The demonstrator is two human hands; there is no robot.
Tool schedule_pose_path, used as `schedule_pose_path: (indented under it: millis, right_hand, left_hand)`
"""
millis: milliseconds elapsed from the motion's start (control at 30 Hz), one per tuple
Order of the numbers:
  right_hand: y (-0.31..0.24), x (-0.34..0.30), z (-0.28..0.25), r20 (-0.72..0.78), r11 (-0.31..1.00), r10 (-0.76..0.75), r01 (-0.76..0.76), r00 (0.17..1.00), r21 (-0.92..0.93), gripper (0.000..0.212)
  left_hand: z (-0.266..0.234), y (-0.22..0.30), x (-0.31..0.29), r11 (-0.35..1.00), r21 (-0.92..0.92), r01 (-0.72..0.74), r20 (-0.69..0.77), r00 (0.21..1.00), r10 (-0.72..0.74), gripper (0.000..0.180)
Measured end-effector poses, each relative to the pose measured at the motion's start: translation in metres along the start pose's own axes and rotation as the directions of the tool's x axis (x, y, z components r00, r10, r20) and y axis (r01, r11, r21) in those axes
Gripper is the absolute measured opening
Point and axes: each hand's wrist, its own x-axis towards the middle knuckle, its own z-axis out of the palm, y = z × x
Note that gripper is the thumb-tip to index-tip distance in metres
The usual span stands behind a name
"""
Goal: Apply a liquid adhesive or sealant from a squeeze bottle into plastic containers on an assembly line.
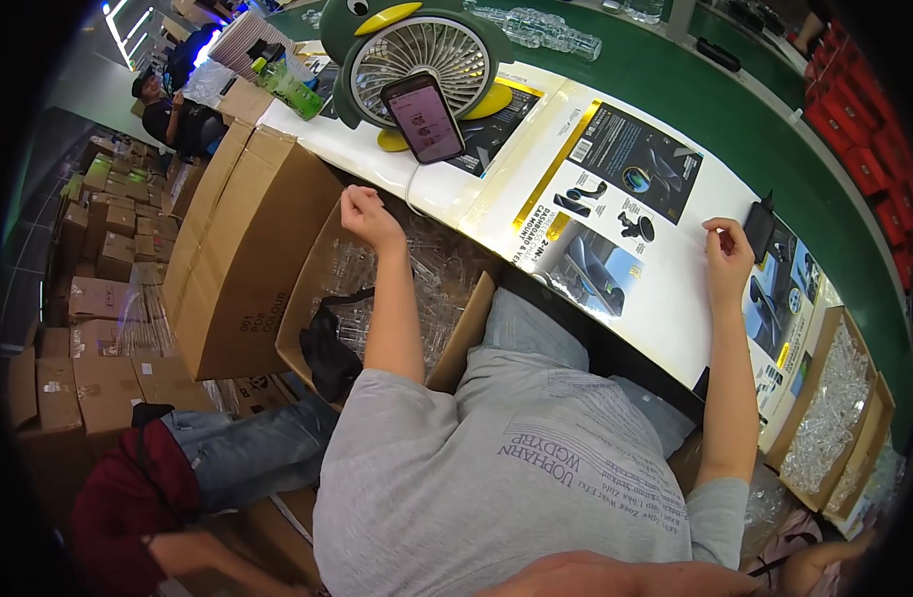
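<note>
From the head view, I see two bare hands set well apart at the table's near edge. The left hand [375, 219] is raised above an open carton [466, 333] of clear plastic pieces [441, 274], its fingers curled in — whether they pinch anything small, I cannot tell. The right hand [730, 254] hangs over the printed sheets [670, 264], just beside a black object [759, 229]; its fingers bend inward too, and I cannot make out anything in the grip. The sheets lie face up along the table, nearest the right hand, while a smaller carton [872, 438] of clear pieces stands at the far right.

To work well here, I'd judge, the right hand should touch the glossy print lightly and by its edges. The left is best clear of the white cable [413, 191] under the phone [423, 117], which leans on the green fan [426, 60] — one snag could topple it. The dark bundle [329, 348] at the carton's side could catch a wrist.
</note>
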Motion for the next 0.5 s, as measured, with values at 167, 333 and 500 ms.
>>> schedule_pose_path:
  millis: [167,333,500]
  right_hand:
    - [-0.001,-0.001,0.000,-0.004,1.000,0.005,-0.005,1.000,-0.018,0.010]
    - [-0.001,0.000,0.001,0.016,1.000,0.003,-0.003,1.000,0.005,0.010]
    - [-0.003,0.000,0.000,0.010,1.000,0.008,-0.008,1.000,-0.013,0.010]
  left_hand:
    - [-0.023,-0.033,-0.008,0.998,-0.007,0.061,-0.049,0.997,-0.061,0.031]
    - [-0.084,-0.103,-0.069,0.801,0.599,0.005,0.200,0.967,-0.156,0.026]
    - [-0.150,-0.130,-0.151,0.416,0.765,-0.492,0.606,0.329,-0.725,0.022]
